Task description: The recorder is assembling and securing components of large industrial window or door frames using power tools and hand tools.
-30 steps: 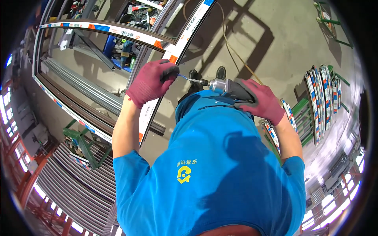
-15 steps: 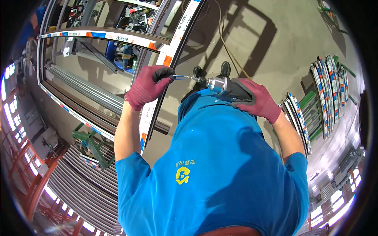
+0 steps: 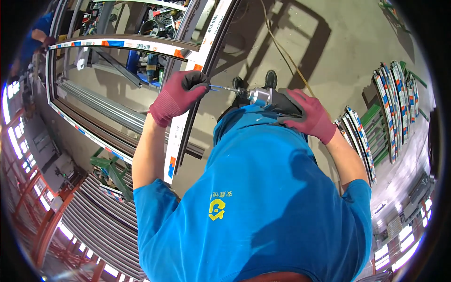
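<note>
Hands, two, both in maroon gloves with dark palms. Drill (image 3: 260,96), one, silver-fronted with a dark rear body: held in the right hand (image 3: 303,115), which is closed around the dark part, its nose pointing left toward the other hand. Rod (image 3: 226,88), one, thin and bluish: extends from the drill's nose to the left hand (image 3: 183,96), whose thumb and fingers pinch its far end. The drill thus lies between the two hands, in front of the body and above the shoes (image 3: 271,79), two, dark. Frame (image 3: 206,51), one, large, with taped white edges: just beside and beyond the left hand. Hose (image 3: 282,49), one, tan: on the floor, ahead of the right hand. Profile bundles, two at right: a nearer (image 3: 359,141) and a farther (image 3: 392,103), pieces too overlapped to count. Trestle (image 3: 112,174), one, green, at lower left. Co-worker's hand (image 3: 48,42), one, gloved, by the frame's far left corner.
</note>
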The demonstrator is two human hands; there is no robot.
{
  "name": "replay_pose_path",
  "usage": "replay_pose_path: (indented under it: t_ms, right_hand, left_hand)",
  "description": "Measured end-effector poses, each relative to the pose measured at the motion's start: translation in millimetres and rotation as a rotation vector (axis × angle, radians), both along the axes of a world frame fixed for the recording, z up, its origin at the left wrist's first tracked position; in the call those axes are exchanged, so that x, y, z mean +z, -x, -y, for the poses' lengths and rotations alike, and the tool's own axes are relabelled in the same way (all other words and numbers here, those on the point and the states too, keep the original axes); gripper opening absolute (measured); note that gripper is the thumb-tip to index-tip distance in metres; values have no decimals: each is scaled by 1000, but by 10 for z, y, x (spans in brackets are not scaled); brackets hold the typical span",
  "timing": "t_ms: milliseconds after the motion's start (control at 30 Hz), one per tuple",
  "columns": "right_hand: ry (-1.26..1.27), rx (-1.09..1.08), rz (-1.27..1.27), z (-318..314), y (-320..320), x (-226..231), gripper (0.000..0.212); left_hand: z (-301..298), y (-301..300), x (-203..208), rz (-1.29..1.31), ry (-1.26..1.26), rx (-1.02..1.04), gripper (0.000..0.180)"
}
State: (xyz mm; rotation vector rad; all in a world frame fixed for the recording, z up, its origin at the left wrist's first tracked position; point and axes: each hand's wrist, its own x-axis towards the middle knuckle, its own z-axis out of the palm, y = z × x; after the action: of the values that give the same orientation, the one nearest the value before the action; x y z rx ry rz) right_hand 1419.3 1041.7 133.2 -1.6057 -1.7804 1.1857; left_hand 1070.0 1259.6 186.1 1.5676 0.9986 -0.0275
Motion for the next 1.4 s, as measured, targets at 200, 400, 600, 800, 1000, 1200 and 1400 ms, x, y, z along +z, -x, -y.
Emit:
replay_pose_path:
  t_ms: [200, 400, 600, 800, 1000, 1200, 1400]
  right_hand:
    - [-12, -93, -190, 44, 144, -191, 79]
    - [81, -213, -313, -18, 232, -273, 81]
    - [179, -241, -227, -35, 116, -349, 77]
    - [222, -231, -152, -31, 160, -477, 74]
    - [78, -189, 66, 71, 276, -632, 78]
    - [148, -207, 7, 78, 290, -646, 79]
    - [141, -227, -42, 27, 327, -640, 80]
  left_hand:
    - [125, -72, -67, 214, 338, 322, 12]
    - [464, 12, -304, 284, 469, 381, 13]
    - [-128, 341, -310, 309, 46, 329, 23]
    - [-1023, -382, -482, -126, -456, -83, 45]
    - [-1342, -542, -860, -568, -245, -497, 84]
    - [-1289, -474, -947, -562, -422, -517, 87]
    - [-1231, -535, -883, -634, -409, -530, 60]
